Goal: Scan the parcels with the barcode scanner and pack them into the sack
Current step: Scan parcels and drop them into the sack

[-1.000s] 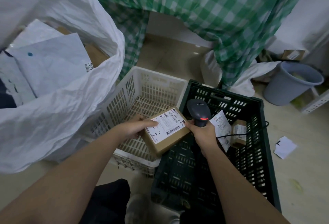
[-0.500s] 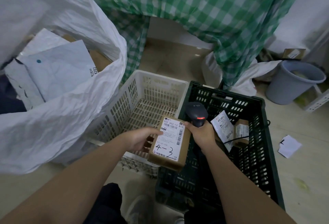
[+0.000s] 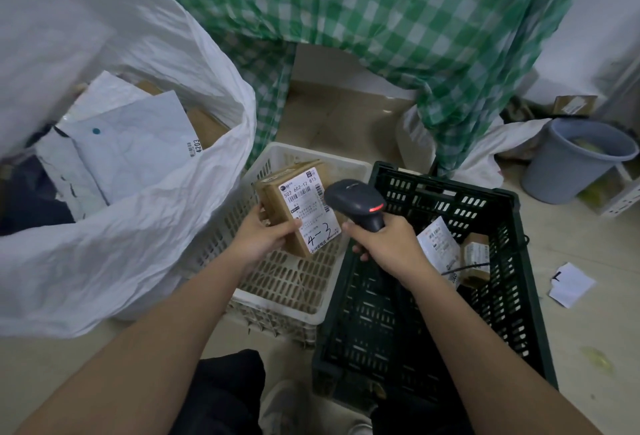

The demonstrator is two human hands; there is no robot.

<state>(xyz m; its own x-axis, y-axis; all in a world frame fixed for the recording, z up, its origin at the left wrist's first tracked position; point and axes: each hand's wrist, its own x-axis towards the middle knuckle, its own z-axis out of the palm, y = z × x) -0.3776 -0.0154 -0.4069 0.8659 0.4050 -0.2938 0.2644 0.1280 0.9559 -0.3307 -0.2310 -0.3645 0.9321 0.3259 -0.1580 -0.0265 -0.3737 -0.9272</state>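
1. Centre of frame: the left hand point(image 3: 263, 239) grips a small cardboard parcel point(image 3: 298, 206) by its lower edge, white label facing up.
2. Just right, the right hand point(image 3: 384, 244) is wrapped around a dark, smooth barcode scanner point(image 3: 356, 201).
3. Risk: the scanner sits close and angled, so a misread seems possible.
4. Left: crinkled white sack point(image 3: 145, 227), open, holding mailers.

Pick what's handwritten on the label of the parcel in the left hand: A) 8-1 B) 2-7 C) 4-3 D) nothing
C: the white label on the cardboard parcel held by the left hand carries a handwritten "4-3" near its lower end, beside the barcode scanner gripped in the right hand.
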